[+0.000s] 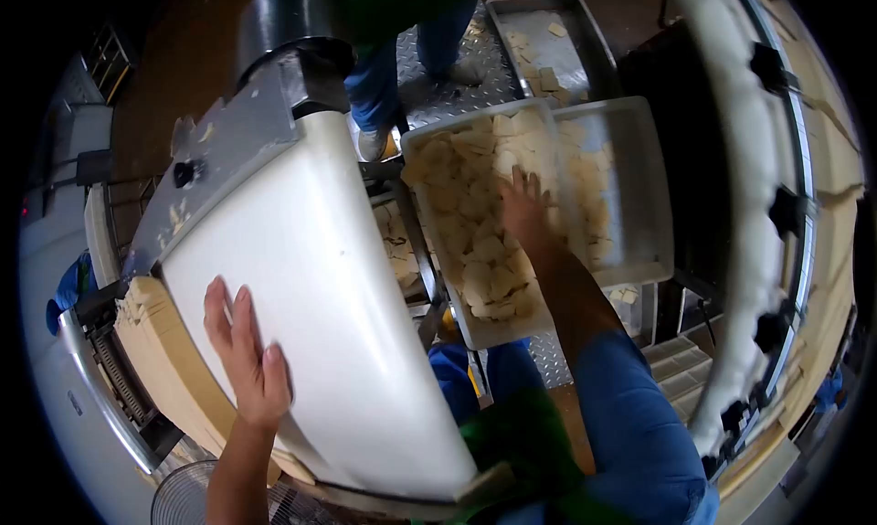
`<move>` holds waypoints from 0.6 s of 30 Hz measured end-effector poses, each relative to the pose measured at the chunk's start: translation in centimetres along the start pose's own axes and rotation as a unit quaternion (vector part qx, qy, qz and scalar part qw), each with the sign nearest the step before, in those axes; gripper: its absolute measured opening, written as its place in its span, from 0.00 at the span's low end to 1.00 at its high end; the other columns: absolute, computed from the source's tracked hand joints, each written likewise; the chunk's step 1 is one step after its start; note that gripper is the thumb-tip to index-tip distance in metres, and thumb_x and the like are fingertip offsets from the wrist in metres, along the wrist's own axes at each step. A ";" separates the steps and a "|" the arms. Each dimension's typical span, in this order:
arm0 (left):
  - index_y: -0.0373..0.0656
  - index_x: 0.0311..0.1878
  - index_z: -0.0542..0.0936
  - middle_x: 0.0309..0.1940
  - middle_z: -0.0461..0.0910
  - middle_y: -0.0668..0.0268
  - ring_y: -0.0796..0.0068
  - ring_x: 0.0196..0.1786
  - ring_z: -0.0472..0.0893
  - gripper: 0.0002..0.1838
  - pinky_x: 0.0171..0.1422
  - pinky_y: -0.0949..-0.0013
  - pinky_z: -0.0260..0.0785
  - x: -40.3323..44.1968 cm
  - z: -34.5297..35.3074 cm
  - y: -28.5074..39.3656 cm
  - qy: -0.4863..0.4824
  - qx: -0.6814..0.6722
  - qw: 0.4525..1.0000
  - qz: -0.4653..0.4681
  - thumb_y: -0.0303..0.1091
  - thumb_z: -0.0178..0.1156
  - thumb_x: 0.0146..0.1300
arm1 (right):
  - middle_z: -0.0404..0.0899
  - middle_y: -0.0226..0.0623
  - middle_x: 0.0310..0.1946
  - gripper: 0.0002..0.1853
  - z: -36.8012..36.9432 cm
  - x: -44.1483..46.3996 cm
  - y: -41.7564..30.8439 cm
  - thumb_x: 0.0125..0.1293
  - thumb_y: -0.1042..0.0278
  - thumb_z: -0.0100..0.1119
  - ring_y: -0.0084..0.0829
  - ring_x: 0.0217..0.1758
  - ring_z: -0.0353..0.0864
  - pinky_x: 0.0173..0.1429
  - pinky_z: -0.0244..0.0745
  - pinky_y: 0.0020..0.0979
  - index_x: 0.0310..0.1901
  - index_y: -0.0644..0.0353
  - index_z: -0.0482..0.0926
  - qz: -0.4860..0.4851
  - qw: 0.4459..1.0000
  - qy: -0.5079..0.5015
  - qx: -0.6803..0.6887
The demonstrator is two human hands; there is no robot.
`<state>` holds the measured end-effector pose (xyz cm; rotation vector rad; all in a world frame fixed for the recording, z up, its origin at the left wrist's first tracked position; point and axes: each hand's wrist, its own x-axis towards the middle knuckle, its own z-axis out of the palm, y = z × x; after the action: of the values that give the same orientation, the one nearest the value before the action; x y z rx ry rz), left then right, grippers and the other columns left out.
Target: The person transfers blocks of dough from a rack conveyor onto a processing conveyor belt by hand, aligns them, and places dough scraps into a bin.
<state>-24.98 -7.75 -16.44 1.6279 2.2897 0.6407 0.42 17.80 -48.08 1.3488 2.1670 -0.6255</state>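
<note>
My left hand [245, 360] lies with its fingers apart on the smooth white belt [343, 342] of a machine, near a thick cream-coloured band [178, 360] along the belt's edge. Into a pale plastic bin [437, 292] reaches my right hand [524, 210], its fingers spread on or just over a heap of thin, pale, flat pieces [466, 187], perhaps dough or crackers. Nothing shows gripped in either hand. Whether the right fingertips press into the heap is hard to see.
A second bin [630, 187] with similar pieces adjoins on the right, and a metal tray [580, 54] sits beyond. Another person's legs [373, 86] stand on the diamond-plate floor [448, 95]. A curved white roller or belt [722, 159] rises at the right.
</note>
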 end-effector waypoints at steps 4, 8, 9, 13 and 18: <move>0.35 0.70 0.57 0.72 0.46 0.42 0.46 0.75 0.46 0.32 0.75 0.47 0.39 0.3 0.0 0.1 -0.021 0.075 0.997 -0.006 0.43 0.39 0.68 | 0.41 0.37 0.75 0.28 2.8 8.2 -1.2 0.66 0.62 0.46 0.53 0.76 0.41 0.70 0.46 0.65 0.69 0.39 0.60 -0.037 0.997 0.066 -0.025; 0.38 0.71 0.55 0.71 0.47 0.39 0.40 0.73 0.51 0.34 0.74 0.44 0.44 0.2 0.0 0.6 -0.021 0.128 0.991 -0.021 0.52 0.35 0.69 | 0.39 0.38 0.75 0.37 5.2 9.3 -0.9 0.61 0.43 0.48 0.51 0.76 0.40 0.70 0.46 0.63 0.71 0.41 0.54 -0.080 0.990 -0.078 -0.092; 0.38 0.71 0.54 0.70 0.48 0.39 0.40 0.73 0.52 0.35 0.73 0.44 0.45 0.2 0.1 0.6 -0.025 0.144 0.989 -0.018 0.54 0.34 0.69 | 0.39 0.38 0.75 0.40 6.0 8.4 -0.7 0.60 0.38 0.48 0.51 0.76 0.40 0.71 0.46 0.63 0.72 0.42 0.52 -0.089 0.985 -0.104 -0.103; 0.46 0.73 0.50 0.72 0.47 0.48 0.46 0.75 0.47 0.36 0.75 0.44 0.44 -1.3 -0.1 0.8 -0.025 0.156 0.982 -0.100 0.58 0.31 0.68 | 0.48 0.32 0.72 0.42 13.5 3.3 1.3 0.49 0.42 0.67 0.53 0.75 0.38 0.70 0.51 0.61 0.67 0.39 0.63 -0.080 0.994 -0.052 -0.061; 0.44 0.73 0.50 0.73 0.47 0.52 0.52 0.76 0.46 0.38 0.76 0.49 0.40 -1.1 -0.1 1.3 -0.032 0.193 0.975 -0.104 0.60 0.30 0.68 | 0.53 0.45 0.68 0.35 23.2 -5.2 7.3 0.50 0.47 0.67 0.54 0.73 0.43 0.67 0.52 0.60 0.61 0.44 0.70 -0.099 0.982 0.112 0.118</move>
<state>-23.60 -8.42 -15.74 1.4964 2.6092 0.0940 13.13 2.80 -63.36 1.3899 2.4947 -0.8660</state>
